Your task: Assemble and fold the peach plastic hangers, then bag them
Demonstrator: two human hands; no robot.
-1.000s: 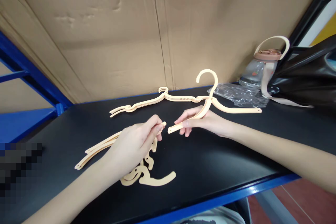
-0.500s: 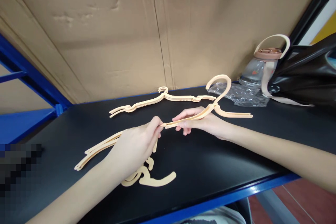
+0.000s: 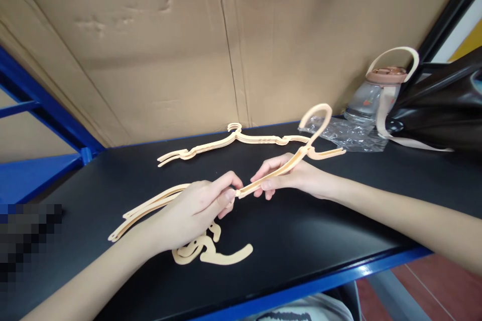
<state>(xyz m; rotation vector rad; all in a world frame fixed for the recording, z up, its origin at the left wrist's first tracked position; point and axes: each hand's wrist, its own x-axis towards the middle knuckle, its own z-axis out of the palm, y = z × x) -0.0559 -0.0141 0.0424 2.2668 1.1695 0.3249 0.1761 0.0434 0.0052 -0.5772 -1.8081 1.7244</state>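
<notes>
A cream plastic clothes hanger [image 3: 286, 166] is held above the black table, its hook up and to the right. My right hand [image 3: 280, 175] is closed around its longer arm, thumb along the near side. At that arm's left end my left hand [image 3: 211, 198] pinches the tip; the piece between its fingers is mostly hidden. Beneath and left of my left hand lie long curved hanger arms [image 3: 150, 205]. Several flat hooked hanger pieces [image 3: 226, 257] rest nearer the table's front edge, partly covered by my left wrist.
Assembled hangers [image 3: 214, 145] lie stacked at the back of the table [image 3: 320, 230]. Crumpled clear plastic [image 3: 346, 133] and a water bottle [image 3: 372, 98] with a strap stand at the back right, beside a black bag [image 3: 440, 105]. Cardboard [image 3: 169, 50] forms the back wall.
The held hanger has tilted and turned, its left end lower and its short right arm pointing more upward. My left hand's fingers have shifted around the tip.
</notes>
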